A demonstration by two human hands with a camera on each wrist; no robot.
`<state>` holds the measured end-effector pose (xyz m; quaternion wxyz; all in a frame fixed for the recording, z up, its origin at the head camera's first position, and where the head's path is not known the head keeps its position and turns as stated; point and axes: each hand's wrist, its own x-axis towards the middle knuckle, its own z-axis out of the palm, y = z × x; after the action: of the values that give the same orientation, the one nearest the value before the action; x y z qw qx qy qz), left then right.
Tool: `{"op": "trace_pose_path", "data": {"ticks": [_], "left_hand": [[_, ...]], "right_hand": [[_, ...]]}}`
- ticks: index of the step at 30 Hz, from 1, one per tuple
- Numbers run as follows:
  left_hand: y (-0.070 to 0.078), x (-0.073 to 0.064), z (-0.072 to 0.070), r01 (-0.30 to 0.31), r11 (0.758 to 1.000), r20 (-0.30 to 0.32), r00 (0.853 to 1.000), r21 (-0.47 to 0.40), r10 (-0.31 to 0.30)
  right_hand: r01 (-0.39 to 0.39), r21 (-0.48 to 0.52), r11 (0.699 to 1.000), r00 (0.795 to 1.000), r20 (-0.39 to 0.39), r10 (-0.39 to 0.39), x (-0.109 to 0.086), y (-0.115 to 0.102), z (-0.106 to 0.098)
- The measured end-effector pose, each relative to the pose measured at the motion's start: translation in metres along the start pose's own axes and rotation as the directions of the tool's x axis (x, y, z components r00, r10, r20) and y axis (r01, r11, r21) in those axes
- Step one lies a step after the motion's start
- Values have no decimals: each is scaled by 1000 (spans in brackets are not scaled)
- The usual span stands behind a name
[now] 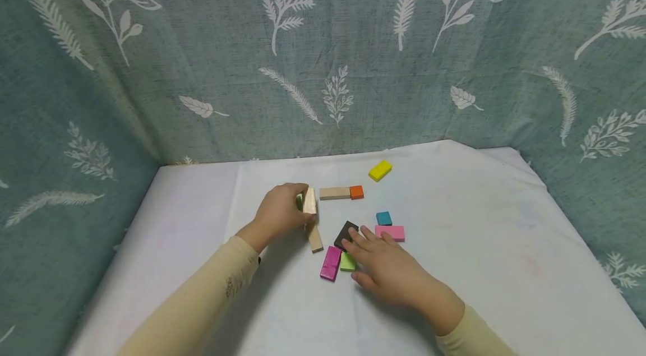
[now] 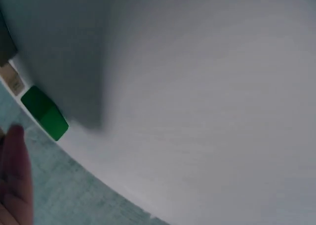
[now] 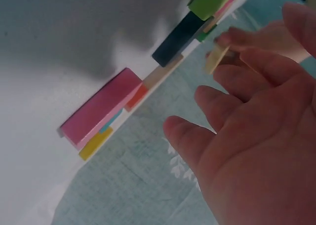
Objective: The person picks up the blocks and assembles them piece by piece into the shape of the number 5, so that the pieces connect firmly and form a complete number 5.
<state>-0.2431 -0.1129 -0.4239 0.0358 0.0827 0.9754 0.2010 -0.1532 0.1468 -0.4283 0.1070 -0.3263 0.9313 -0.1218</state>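
Observation:
In the head view my left hand (image 1: pixel 277 213) pinches a pale wooden block (image 1: pixel 310 202) between thumb and fingers, raised over the white cloth. A green block (image 2: pixel 44 112) lies under that hand, mostly covered by it in the head view. Just nearer to me, another pale wooden block (image 1: pixel 315 240) lies flat. My right hand (image 1: pixel 393 272) hovers with spread fingers and holds nothing. Its fingertips overlap a black block (image 1: pixel 345 234) in the head view and come close to a pink block (image 1: pixel 391 233). A lime green block (image 1: pixel 347 262) and a magenta block (image 1: pixel 330 263) lie left of its thumb.
Farther back, a long wooden block (image 1: pixel 334 193) lies end to end with an orange block (image 1: pixel 356 192). A small blue block (image 1: pixel 383 218) sits behind the pink one, and a yellow block (image 1: pixel 380 170) lies farthest away. Patterned green curtain (image 1: pixel 353 137) surrounds the cloth-covered table (image 1: pixel 479 221).

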Motion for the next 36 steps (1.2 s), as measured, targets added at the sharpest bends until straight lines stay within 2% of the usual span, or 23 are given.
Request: {"op": "trace_pose_path", "data": {"ticks": [3, 7, 10, 14, 27, 30, 32, 34, 36], "left_hand": [[5, 20, 2, 7, 998, -4, 1000, 59, -6], [5, 33, 4, 55, 989, 38, 997, 136, -61], [-1, 35, 5, 72, 987, 89, 992, 145, -86], [-3, 34, 9, 63, 989, 139, 987, 132, -82], [3, 32, 11, 38, 990, 142, 988, 137, -58], [4, 28, 9, 33, 991, 122, 991, 127, -49], [4, 21, 8, 12, 992, 75, 997, 128, -22], [5, 11, 7, -25, 990, 12, 1000, 135, 23], [5, -3, 9, -89, 983, -39, 995, 162, 97]], "right_hand": [[-4, 9, 1000, 1000, -1, 4, -2, 3, -2], [-15, 12, 1000, 1000, -3, 15, -4, 8, -5], [-26, 24, 999, 1000, -7, 26, -3, 10, -6], [-18, 45, 999, 1000, -19, 19, -2, 11, -6], [-11, 38, 999, 1000, 3, 11, 2, 11, 1], [-9, 31, 999, 1000, 4, 9, 1, 12, 2], [-8, 31, 999, 1000, 6, 8, 1, 12, 3], [-11, 29, 1000, 1000, 13, 11, 1, 12, 3], [-16, 27, 1000, 1000, 15, 15, 0, 13, 3]]}}
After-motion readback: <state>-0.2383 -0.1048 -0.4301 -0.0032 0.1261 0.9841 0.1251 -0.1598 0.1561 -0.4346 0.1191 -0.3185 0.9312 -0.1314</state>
